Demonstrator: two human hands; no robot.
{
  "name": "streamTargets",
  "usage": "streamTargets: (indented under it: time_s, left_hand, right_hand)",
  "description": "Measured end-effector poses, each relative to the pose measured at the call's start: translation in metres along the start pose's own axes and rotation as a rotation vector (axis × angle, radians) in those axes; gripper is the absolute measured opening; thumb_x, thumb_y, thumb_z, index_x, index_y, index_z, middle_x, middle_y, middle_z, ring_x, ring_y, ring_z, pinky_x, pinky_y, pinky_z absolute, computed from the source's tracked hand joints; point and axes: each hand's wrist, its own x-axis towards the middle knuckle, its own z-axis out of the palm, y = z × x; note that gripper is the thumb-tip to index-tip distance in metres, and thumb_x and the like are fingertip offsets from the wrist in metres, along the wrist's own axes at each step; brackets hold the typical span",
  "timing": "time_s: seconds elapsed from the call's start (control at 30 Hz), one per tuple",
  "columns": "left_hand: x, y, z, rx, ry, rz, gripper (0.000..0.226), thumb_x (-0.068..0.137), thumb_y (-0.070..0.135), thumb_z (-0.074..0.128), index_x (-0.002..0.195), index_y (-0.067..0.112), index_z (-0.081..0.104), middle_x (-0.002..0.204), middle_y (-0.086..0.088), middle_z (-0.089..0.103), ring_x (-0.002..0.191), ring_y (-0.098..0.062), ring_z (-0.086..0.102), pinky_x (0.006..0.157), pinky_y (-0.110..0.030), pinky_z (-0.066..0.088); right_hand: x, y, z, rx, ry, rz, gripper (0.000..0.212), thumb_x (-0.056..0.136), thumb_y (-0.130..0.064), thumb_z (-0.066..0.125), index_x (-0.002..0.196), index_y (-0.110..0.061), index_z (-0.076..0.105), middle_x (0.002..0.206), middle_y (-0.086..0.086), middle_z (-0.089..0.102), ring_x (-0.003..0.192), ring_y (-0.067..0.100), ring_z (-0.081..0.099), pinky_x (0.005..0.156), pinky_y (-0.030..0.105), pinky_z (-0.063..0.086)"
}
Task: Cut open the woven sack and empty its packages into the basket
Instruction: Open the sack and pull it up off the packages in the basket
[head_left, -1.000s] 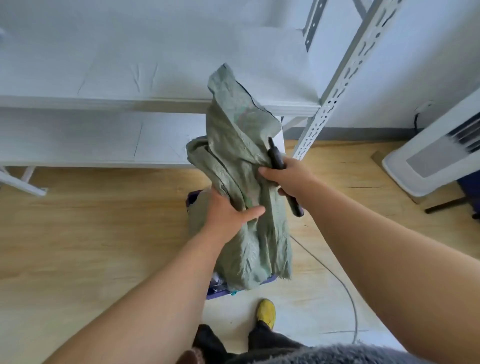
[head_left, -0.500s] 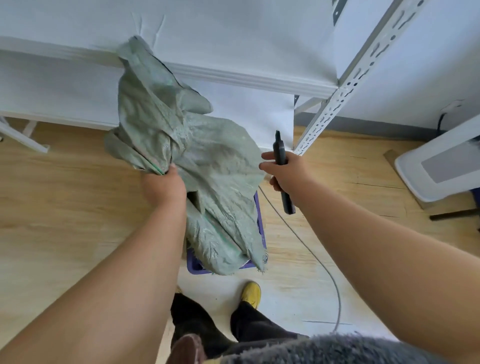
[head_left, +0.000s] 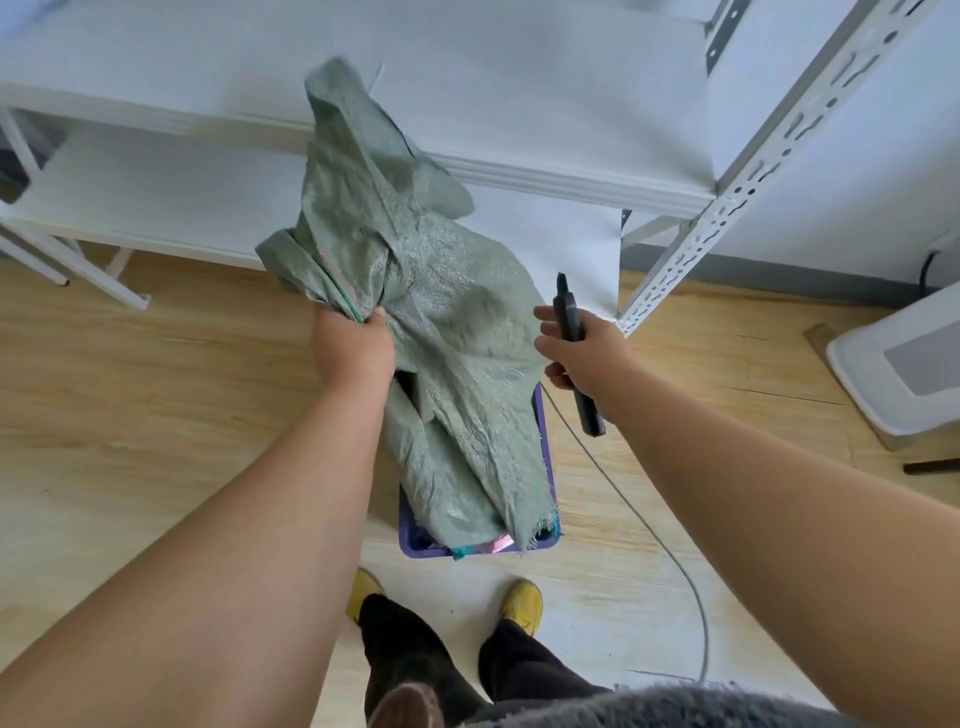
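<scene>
Lifted higher since before, the woven sack (head_left: 415, 291) is gripped by the left hand (head_left: 353, 348) above the basket (head_left: 540, 415); a black cutter (head_left: 574, 343) is clenched by the right hand (head_left: 587, 353).

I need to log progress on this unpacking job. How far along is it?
Mostly done: the woven sack hangs limp, its frayed cut end over the purple basket, colourful packages showing inside. In hand: left hand grips the sack; right hand holds the black cutter. Left: set the sack aside.
</scene>
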Motion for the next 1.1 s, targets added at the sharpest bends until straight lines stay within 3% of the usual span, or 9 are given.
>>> streamTargets:
  time_s: [0.13,0.27,0.37,0.47,0.57,0.67,0.8,1.0,1.1]
  left_hand:
    - [-0.007,-0.004,-0.003,-0.135,-0.134,-0.077,0.032,0.089,0.017,0.065,0.12,0.016,0.056,0.111,0.002,0.062,0.1,-0.019,0.058,0.087,-0.03,0.045]
    - [-0.01,-0.019,-0.013,-0.304,-0.254,-0.226,0.031,0.081,0.017,0.069,0.111,0.02,0.064,0.106,0.0,0.069,0.1,-0.023,0.065,0.094,-0.046,0.051]
    - [-0.012,-0.03,-0.02,-0.425,-0.255,-0.315,0.028,0.076,0.019,0.071,0.103,0.021,0.067,0.104,-0.002,0.071,0.099,-0.025,0.067,0.092,-0.052,0.052]
    - [-0.011,-0.04,-0.022,-0.385,-0.179,-0.259,0.047,0.079,0.023,0.073,0.123,0.023,0.057,0.114,0.004,0.067,0.107,-0.019,0.063,0.098,-0.046,0.049]
    - [-0.012,-0.039,-0.021,-0.281,-0.198,-0.124,0.075,0.078,0.028,0.078,0.14,0.019,0.037,0.133,0.006,0.054,0.12,-0.013,0.052,0.109,-0.033,0.038]
    - [-0.02,-0.036,-0.01,-0.15,-0.344,-0.139,0.103,0.067,0.04,0.085,0.147,0.014,0.026,0.145,0.002,0.042,0.133,-0.016,0.041,0.115,-0.033,0.028]
    - [-0.017,-0.043,-0.005,-0.185,-0.255,-0.07,0.083,0.059,0.036,0.088,0.13,0.015,0.049,0.123,0.005,0.063,0.114,-0.013,0.06,0.105,-0.037,0.045]
    - [-0.011,-0.04,-0.006,-0.258,0.017,-0.167,0.054,0.076,0.015,0.077,0.124,0.008,0.054,0.117,-0.001,0.067,0.105,-0.02,0.064,0.093,-0.027,0.048]
    - [-0.015,-0.037,-0.005,-0.259,0.021,-0.141,0.049,0.078,0.015,0.075,0.123,0.009,0.055,0.115,0.001,0.066,0.102,-0.017,0.063,0.087,-0.025,0.047]
  right_hand:
    - [0.012,-0.013,0.008,-0.203,0.043,-0.108,0.052,0.086,-0.009,0.066,0.134,-0.027,0.054,0.099,-0.006,0.062,0.063,0.014,0.062,0.071,0.035,0.06]
    - [0.028,-0.031,0.025,-0.42,0.01,-0.197,0.065,0.081,-0.01,0.07,0.139,-0.027,0.047,0.105,0.001,0.062,0.071,0.019,0.065,0.062,0.034,0.058]
    - [0.037,-0.027,0.035,-0.545,-0.052,-0.155,0.046,0.079,-0.015,0.073,0.122,-0.021,0.058,0.091,0.003,0.063,0.072,0.023,0.063,0.074,0.041,0.059]
    - [0.04,-0.025,0.046,-0.265,-0.067,-0.032,0.013,0.087,-0.011,0.066,0.095,-0.015,0.057,0.075,0.007,0.059,0.055,0.017,0.057,0.062,0.033,0.058]
    - [0.036,-0.037,0.064,-0.003,-0.173,-0.007,0.011,0.092,-0.002,0.058,0.092,-0.01,0.05,0.07,0.009,0.056,0.05,0.017,0.055,0.051,0.026,0.051]
    - [0.028,-0.054,0.076,-0.096,-0.359,0.002,0.014,0.092,-0.003,0.058,0.086,-0.011,0.049,0.058,0.006,0.052,0.045,0.015,0.048,0.045,0.023,0.045]
    - [0.022,-0.073,0.07,-0.316,-0.635,0.045,0.012,0.089,-0.005,0.062,0.089,-0.011,0.052,0.057,0.003,0.047,0.05,0.015,0.042,0.05,0.024,0.039]
    - [0.027,-0.046,0.05,-0.164,-0.42,-0.063,0.037,0.083,-0.012,0.075,0.117,-0.013,0.061,0.086,0.008,0.065,0.048,0.007,0.047,0.052,0.021,0.045]
    - [0.016,-0.024,0.05,-0.442,-0.485,-0.099,0.033,0.078,-0.016,0.079,0.104,-0.02,0.06,0.068,0.003,0.062,0.05,0.008,0.053,0.051,0.018,0.047]
